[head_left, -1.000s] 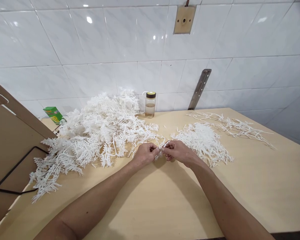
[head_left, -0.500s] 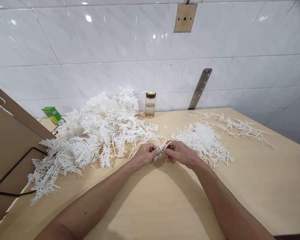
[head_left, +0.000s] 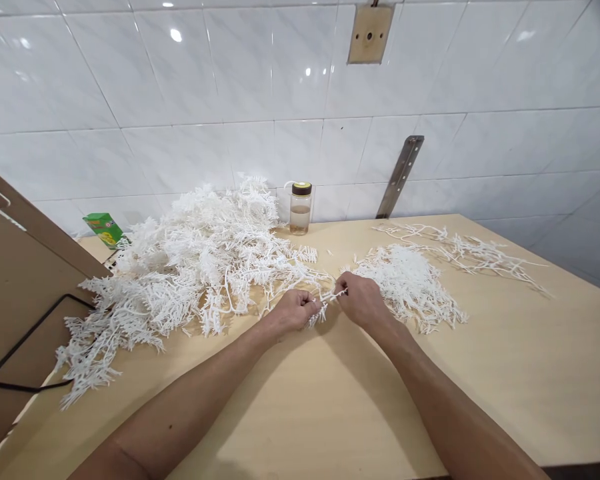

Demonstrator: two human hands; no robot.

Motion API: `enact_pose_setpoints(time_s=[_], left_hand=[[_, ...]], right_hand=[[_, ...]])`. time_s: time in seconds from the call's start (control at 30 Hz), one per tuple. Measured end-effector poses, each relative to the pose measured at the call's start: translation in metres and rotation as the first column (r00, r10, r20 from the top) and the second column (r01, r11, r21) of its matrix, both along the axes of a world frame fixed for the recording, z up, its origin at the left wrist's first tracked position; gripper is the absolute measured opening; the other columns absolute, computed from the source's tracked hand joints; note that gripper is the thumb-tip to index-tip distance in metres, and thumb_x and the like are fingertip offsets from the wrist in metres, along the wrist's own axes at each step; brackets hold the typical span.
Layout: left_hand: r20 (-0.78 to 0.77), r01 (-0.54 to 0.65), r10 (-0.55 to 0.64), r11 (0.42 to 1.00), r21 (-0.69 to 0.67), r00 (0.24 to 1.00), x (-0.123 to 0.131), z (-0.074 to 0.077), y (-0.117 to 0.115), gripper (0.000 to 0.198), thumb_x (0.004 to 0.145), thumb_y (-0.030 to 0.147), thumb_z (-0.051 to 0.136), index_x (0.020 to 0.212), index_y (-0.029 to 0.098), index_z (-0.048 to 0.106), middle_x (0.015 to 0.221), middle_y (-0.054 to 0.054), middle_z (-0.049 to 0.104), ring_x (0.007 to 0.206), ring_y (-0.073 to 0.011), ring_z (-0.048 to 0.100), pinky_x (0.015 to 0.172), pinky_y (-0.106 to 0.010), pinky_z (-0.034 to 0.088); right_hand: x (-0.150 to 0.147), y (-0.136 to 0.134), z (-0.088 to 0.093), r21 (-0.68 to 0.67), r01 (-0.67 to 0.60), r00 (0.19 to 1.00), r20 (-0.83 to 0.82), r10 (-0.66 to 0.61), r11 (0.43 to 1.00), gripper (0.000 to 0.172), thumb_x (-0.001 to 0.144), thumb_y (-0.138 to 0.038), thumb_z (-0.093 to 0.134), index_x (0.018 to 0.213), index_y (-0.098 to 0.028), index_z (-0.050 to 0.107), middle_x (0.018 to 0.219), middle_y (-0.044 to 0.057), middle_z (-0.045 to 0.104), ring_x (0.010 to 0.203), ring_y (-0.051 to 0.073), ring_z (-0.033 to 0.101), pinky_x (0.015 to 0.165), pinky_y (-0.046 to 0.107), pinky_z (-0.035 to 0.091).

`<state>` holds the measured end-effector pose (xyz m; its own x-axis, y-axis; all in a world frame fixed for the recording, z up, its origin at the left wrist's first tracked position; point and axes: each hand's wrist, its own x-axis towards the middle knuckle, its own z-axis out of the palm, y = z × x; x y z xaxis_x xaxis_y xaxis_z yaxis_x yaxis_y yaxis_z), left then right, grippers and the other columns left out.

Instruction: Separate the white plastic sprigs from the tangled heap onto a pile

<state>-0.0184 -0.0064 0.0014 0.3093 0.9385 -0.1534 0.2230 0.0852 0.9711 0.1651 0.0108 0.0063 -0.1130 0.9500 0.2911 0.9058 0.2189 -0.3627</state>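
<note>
My left hand (head_left: 299,309) pinches a small white plastic branch (head_left: 332,294) with fine side twigs. Close by on the right, my right hand (head_left: 359,298) is closed, its fingertips at the far end of that branch; whatever lies between them is too small to make out. A large heap of white feathery branches (head_left: 205,247) covers the table's left side. Just beyond my right hand lies a lower pile of small white pieces (head_left: 413,283). Thin bare white stems (head_left: 473,255) rest at the back right.
A clear bottle with a dark lid (head_left: 300,210) stands by the tiled wall. A green box (head_left: 104,230) sits behind the heap. At the left edge is a cardboard box (head_left: 25,287) with a black wire frame (head_left: 15,343). A metal bracket (head_left: 400,177) leans at the wall.
My right hand has turned over, its back now facing up, and shifted slightly up and away from my left hand. More of the branch shows between them.
</note>
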Motion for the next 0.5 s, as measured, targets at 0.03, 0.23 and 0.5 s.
enact_pose_setpoints(time_s=[0.03, 0.23, 0.5], left_hand=[[0.018, -0.009, 0.009, 1.000, -0.009, 1.000, 0.001, 0.000, 0.000, 0.031, 0.075, 0.045, 0.067, 0.068, 0.018, 0.053, 0.046, 0.007, 0.041, 0.040, -0.0054, 0.031, 0.042, -0.021, 0.023], [0.161, -0.136, 0.140, 0.990, -0.033, 0.977, 0.004, -0.003, 0.002, 0.036, 0.072, 0.049, 0.070, 0.070, 0.018, 0.053, 0.048, 0.006, 0.046, 0.040, -0.0052, 0.036, 0.042, -0.019, 0.026], [0.198, -0.167, 0.167, 0.986, -0.016, 0.966, 0.005, -0.003, 0.001, 0.034, 0.076, 0.047, 0.069, 0.070, 0.018, 0.053, 0.046, 0.006, 0.048, 0.037, -0.0049, 0.035, 0.041, -0.020, 0.026]], right_hand=[[0.007, 0.002, -0.001, 0.012, 0.040, 0.999, -0.012, -0.040, 0.999, 0.015, 0.081, -0.013, 0.050, 0.081, -0.019, 0.063, 0.077, 0.006, 0.070, 0.072, 0.019, 0.062, 0.066, 0.028, 0.038], [0.028, 0.003, 0.009, 0.011, 0.144, 0.983, -0.117, -0.142, 0.989, 0.013, 0.082, -0.024, 0.054, 0.086, -0.018, 0.066, 0.087, 0.009, 0.071, 0.073, 0.022, 0.066, 0.066, 0.031, 0.044], [-0.007, -0.009, 0.006, -0.355, -0.301, 0.797, -0.604, 0.029, 0.885, 0.030, 0.084, -0.048, 0.059, 0.086, -0.020, 0.070, 0.063, 0.001, 0.064, 0.045, 0.016, 0.064, 0.038, 0.023, 0.042]])
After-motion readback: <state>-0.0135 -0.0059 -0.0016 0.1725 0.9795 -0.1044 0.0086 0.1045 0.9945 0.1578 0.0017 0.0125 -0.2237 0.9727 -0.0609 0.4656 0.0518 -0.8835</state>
